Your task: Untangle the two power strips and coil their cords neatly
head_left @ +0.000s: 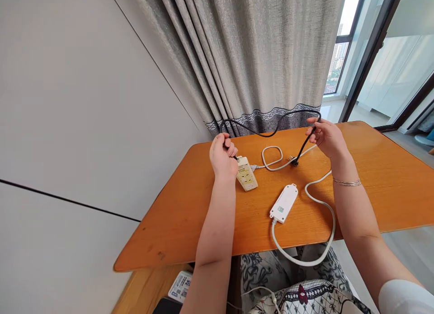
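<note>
My left hand (pixel 223 155) is closed on one end of a black cable (pixel 267 134), right beside a yellowish power strip (pixel 246 173) lying on the orange wooden table (pixel 190 214). My right hand (pixel 326 135) pinches the same cable higher up. The cable arcs between both hands, and its plug end (pixel 294 161) hangs down to touch the table. A white power strip (pixel 284 203) lies face down nearer me, its white cord (pixel 317 201) looping over the table's front edge.
A grey curtain (pixel 257 56) hangs behind the table, next to a pale wall (pixel 68 101). Glass doors (pixel 383 56) stand at the right. Patterned fabric (pixel 298 296) lies on my lap below the table edge, and a small labelled item (pixel 181 286) sits lower left.
</note>
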{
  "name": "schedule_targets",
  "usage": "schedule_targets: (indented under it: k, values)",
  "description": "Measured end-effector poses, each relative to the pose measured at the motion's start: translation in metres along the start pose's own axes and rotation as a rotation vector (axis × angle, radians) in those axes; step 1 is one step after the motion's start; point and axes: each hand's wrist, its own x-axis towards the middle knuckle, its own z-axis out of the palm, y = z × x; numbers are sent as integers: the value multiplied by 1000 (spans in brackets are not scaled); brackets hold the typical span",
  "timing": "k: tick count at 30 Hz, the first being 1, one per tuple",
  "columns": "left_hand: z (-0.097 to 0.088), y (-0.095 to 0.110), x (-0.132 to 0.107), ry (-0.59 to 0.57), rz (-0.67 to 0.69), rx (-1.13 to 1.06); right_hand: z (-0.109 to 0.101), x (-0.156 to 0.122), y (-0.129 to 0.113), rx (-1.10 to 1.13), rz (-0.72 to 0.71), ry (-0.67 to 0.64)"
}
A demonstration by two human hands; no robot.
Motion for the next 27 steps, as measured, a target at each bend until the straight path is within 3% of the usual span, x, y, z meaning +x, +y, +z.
schedule_targets:
  k: [13, 19, 27]
  values:
    - [6, -1, -10, -66, -60, 19, -20, -2, -8, -286, -578, 323]
    - [8, -1, -13, -106, -77, 38, -23, 0, -1, -542, -578, 358]
    - [11, 1, -20, -210, -125, 76, -36, 1, 14, -1248, -500, 516]
